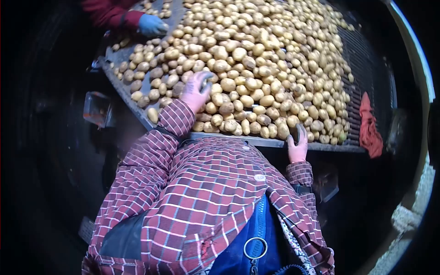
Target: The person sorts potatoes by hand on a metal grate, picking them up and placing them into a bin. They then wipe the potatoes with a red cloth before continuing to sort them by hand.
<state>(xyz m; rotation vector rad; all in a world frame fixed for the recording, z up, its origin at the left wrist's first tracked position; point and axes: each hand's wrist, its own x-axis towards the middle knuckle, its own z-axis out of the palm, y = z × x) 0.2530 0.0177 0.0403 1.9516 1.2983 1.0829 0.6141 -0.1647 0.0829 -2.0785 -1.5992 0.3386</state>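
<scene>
A thick layer of potatoes (256, 66) covers the sorting surface in front of me. My left hand (197, 91), in a pink glove with grey fingertips, reaches over the near left part of the pile. Its thumb and fingers curl round a potato (204, 84), of which only a small part shows. At the near edge is my right hand (298, 145), gloved the same way, upright beside the front row of potatoes. Its thumb and fingers are apart with nothing between them.
At the upper left, another person's blue-gloved hand (153, 25) extends from a red sleeve. A metal rim (256, 141) runs along the near side. Red cloth (369, 130) hangs at the right corner, beside dark ridged bars (366, 64). A clear container (97, 109) is at the left.
</scene>
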